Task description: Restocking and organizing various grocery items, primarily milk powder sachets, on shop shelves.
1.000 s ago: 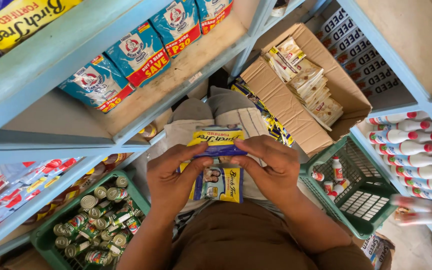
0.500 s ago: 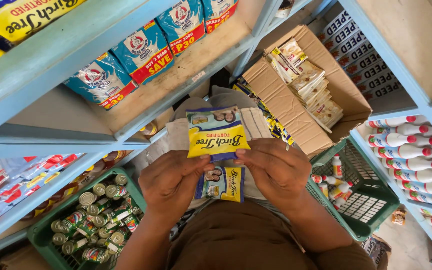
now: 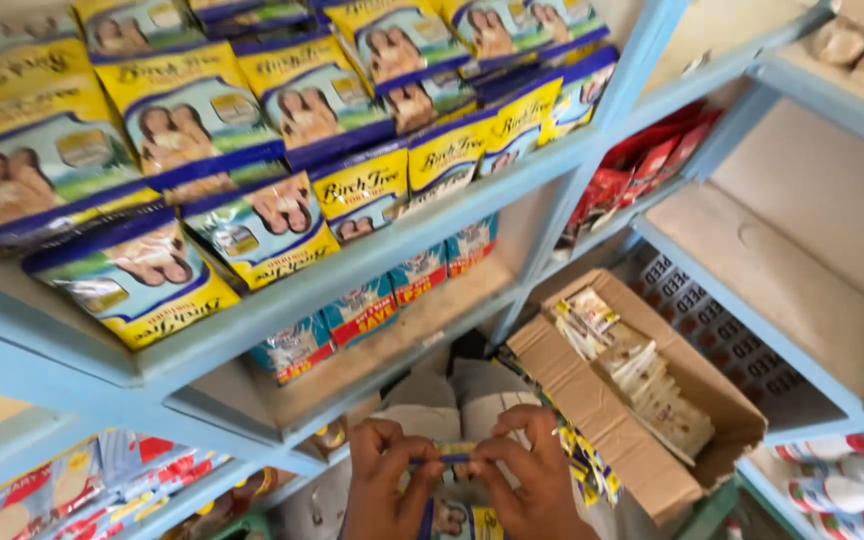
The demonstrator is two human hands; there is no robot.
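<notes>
Both hands, left hand [image 3: 389, 478] and right hand [image 3: 524, 470], pinch one yellow-blue packet [image 3: 454, 453] in a clenched grip below the blue shelf [image 3: 372, 262].

Top shelf [image 3: 352, 275]: pouches [image 3: 252, 150] in rows.
Shelf below: packets [image 3: 392, 295].
Right of hands: carton [image 3: 692, 400] holding sachets [image 3: 642, 375].

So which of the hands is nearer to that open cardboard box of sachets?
The right hand. It sits just beside the cardboard box, close to its near corner, while the left hand is farther off, on the other side of the held packet.
</notes>
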